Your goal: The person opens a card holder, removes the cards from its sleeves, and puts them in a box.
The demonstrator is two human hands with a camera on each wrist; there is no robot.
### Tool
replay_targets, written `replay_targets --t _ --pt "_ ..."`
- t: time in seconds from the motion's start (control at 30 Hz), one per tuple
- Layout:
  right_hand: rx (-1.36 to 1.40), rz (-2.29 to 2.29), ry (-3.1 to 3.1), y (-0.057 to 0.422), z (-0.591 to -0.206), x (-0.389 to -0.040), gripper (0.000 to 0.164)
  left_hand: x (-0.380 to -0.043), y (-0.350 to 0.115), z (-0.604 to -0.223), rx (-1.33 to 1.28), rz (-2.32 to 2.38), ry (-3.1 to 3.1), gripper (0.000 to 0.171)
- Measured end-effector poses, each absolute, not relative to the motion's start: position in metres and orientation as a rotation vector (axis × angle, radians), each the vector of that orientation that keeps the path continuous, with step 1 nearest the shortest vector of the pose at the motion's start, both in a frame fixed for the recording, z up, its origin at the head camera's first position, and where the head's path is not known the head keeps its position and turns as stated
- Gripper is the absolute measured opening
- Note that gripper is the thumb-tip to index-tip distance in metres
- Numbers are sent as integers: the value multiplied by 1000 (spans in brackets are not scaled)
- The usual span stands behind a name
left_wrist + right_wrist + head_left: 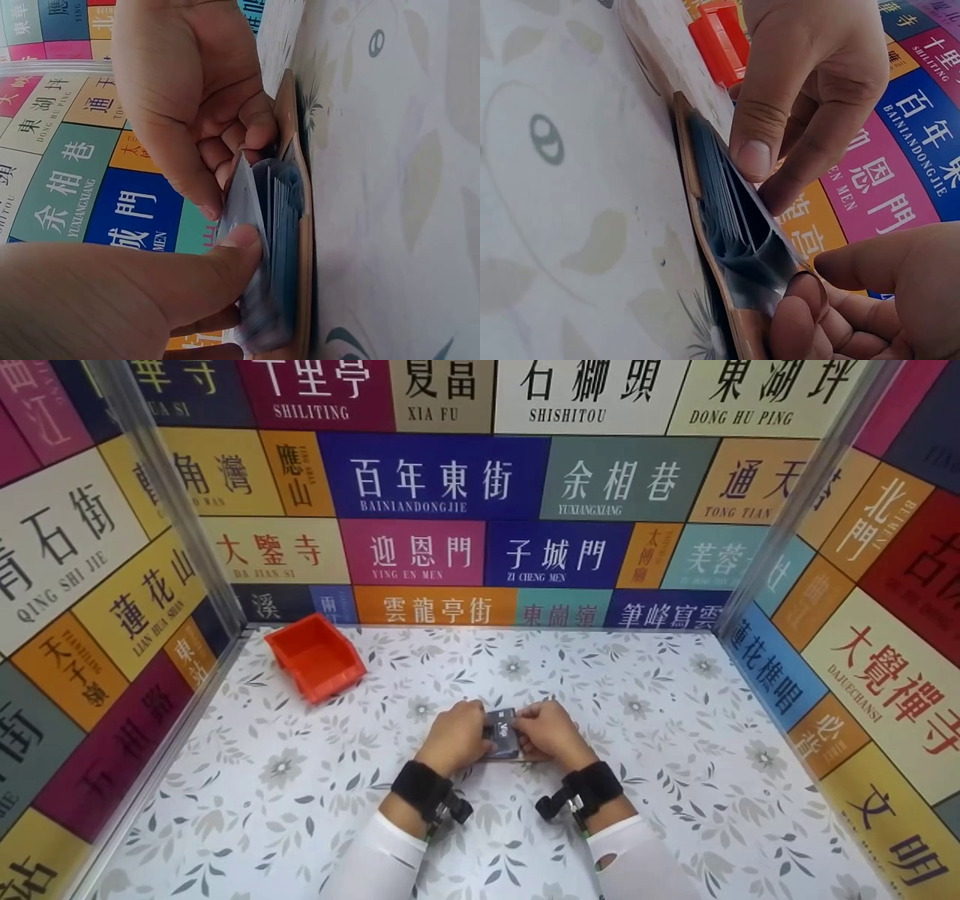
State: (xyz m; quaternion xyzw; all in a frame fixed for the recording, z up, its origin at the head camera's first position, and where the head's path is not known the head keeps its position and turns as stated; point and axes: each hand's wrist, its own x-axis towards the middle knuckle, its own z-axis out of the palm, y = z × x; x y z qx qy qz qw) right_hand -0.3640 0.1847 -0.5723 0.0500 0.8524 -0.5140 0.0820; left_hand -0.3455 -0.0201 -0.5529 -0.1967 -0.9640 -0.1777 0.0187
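White sleeves (379, 855) lead to the left hand (455, 737) and right hand (551, 731), both curled, pinching a dark card (504, 733) at the card holder (305, 247) on the counter (435, 671), apparently fitting or freeing it, needing steady guidance next.

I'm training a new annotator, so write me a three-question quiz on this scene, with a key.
1. True or false: the left hand and right hand both grip the card holder.
2. In the head view, the red bin lies: A) right of the hands; B) beyond and left of them; C) between them.
3. Fill in the colour: the holder's cover is ____.

Key: 1 true; 2 B; 3 brown.
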Motion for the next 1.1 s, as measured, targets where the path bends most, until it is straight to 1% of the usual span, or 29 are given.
replay_targets --t 0.17,0.3,0.33,0.4,0.53,0.57,0.67,0.83,1.1 --pt "141 -1594 2515 185 -574 -363 15 -344 -18 -552 -581 -552 -3010 35" --pt "169 -1631 2478 185 -575 -363 16 -346 -17 -554 -546 -588 -3019 38" --pt "176 -1641 2464 184 -575 -363 15 -354 -19 -567 -566 -597 -2992 40" --pt "193 -1655 2443 184 -575 -363 16 -354 -18 -567 -571 -600 -2990 38" --pt "200 -1688 2410 185 -574 -362 19 -352 -17 -566 -582 -581 -2989 35" --pt "199 -1695 2402 185 -573 -361 19 -343 -15 -553 -564 -569 -3015 33" --pt "189 -1708 2388 187 -572 -362 16 -341 -15 -551 -569 -546 -3006 31" --pt "192 -1709 2421 191 -569 -362 15 -339 -16 -549 -582 -490 -2979 23" --pt "143 -1672 2428 192 -572 -363 15 -341 -17 -552 -592 -487 -2962 26"
